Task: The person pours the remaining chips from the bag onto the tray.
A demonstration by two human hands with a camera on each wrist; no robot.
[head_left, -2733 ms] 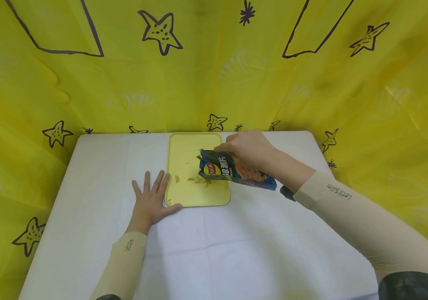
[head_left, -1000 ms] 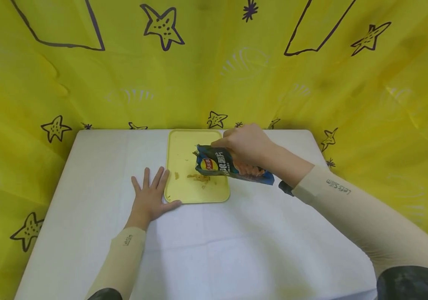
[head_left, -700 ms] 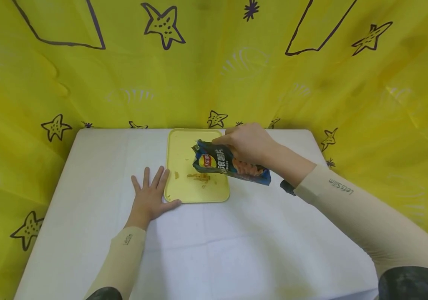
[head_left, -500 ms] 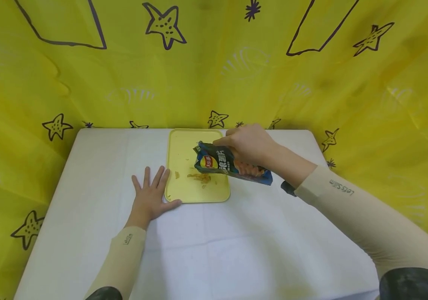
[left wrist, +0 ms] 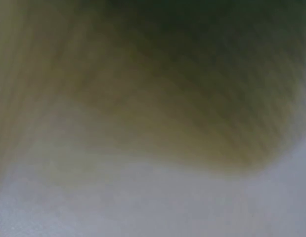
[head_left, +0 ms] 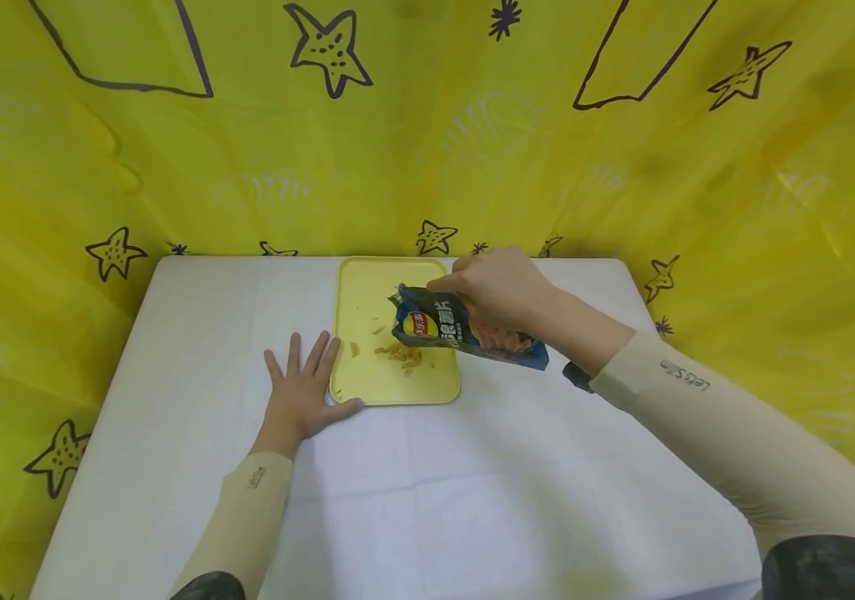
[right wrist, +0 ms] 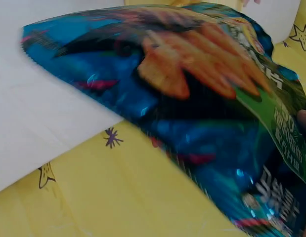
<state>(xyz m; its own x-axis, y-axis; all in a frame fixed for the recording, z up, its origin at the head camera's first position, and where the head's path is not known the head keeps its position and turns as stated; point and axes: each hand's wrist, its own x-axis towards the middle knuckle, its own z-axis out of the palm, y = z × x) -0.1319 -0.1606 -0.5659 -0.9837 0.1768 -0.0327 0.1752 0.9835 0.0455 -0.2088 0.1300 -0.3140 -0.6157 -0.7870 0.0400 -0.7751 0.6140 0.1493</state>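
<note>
A dark blue bag of potato chips (head_left: 465, 327) is tilted over a yellow tray (head_left: 356, 283), its torn end toward the tray. My right hand (head_left: 501, 287) grips the bag by its upper edge. Up close in the right wrist view, the bag (right wrist: 182, 74) fills most of the picture, with fingertips (right wrist: 305, 118) at its right edge. Broken chips (head_left: 400, 355) lie on the tray below the bag's mouth, with a few crumbs apart from them. My left hand (head_left: 298, 402) lies with fingers spread at the tray's lower left corner, touching its edge. The left wrist view is blurred.
A white cloth covers the table (head_left: 412, 517). Behind it hangs a yellow curtain (head_left: 397, 150) with dark star drawings, close to the table's back edge and the tray's far rim.
More chip pieces have gathered on the tray beneath the bag's mouth. My right hand has shifted the bag slightly, still tilted. The left hand has stayed in place at the tray.
</note>
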